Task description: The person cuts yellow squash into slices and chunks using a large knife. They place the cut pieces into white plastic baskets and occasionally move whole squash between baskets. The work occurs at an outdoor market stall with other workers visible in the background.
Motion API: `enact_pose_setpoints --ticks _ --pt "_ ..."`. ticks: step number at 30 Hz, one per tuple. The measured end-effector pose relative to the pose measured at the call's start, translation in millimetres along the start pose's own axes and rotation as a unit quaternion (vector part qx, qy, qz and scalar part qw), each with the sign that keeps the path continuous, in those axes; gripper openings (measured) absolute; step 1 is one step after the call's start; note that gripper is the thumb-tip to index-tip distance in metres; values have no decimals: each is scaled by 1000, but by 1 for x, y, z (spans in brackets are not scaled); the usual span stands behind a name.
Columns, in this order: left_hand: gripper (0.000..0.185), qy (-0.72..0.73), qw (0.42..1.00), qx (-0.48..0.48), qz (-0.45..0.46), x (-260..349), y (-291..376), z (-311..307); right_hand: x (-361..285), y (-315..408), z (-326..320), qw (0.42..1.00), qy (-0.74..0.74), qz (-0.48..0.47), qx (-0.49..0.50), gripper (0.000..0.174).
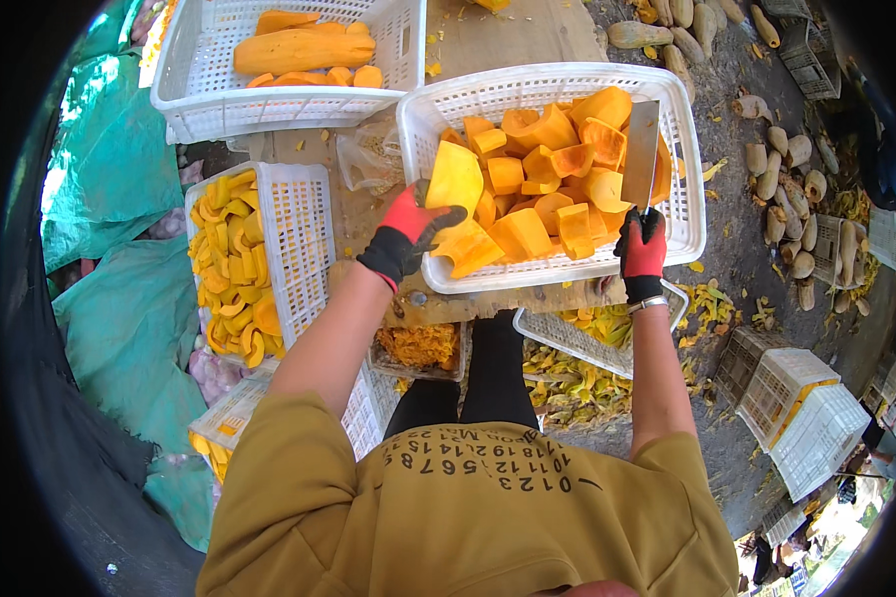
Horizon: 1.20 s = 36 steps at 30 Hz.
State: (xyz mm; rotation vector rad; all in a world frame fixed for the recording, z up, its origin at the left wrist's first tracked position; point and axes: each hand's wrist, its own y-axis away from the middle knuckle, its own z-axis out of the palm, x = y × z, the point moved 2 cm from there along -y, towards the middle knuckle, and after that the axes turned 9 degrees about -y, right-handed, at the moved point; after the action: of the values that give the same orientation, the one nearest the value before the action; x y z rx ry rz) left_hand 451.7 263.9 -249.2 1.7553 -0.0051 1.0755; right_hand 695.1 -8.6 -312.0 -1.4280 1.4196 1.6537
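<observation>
My left hand (417, 224), in a red and black glove, grips a pale yellow-orange chunk of peeled squash (454, 177) at the left side of a white perforated plastic crate (549, 277). A second squash chunk (469, 248) lies just below those fingers. My gloved right hand (642, 242) holds a cleaver (641, 153) by its handle over the crate's right side, with its broad blade pointing away from me. Cut orange squash chunks (523, 233) fill the crate between my hands. Some of them show hollow centres.
The crate rests on a wooden board (358, 295). Another white crate (284, 112) holds peeled squash pieces; a crate at left (299, 239) holds sliced squash. Below the board are a tub of orange pulp (420, 347) and peelings (575, 384). Whole squashes (788, 198) lie on the ground at right.
</observation>
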Motion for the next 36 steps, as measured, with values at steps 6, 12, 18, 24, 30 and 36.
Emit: enact_pose_setpoints --ticks 6,12,18,24,30,36 --pt "41 -632 679 22 373 2 74 13 -91 88 27 967 -97 -74 -223 32" --pt "39 -723 493 -24 483 23 98 3 -112 101 46 881 262 -241 -313 31" --pt "28 -717 485 -49 498 23 91 -6 -43 80 47 894 268 3 -359 39" --pt "41 -724 470 -48 502 19 89 -6 -31 71 37 908 196 69 -365 39" --pt "33 -725 457 -48 512 24 98 -14 -8 44 25 913 16 206 -353 25" --pt "28 -724 463 37 511 30 102 -34 -37 60 13 947 -38 193 -256 16"
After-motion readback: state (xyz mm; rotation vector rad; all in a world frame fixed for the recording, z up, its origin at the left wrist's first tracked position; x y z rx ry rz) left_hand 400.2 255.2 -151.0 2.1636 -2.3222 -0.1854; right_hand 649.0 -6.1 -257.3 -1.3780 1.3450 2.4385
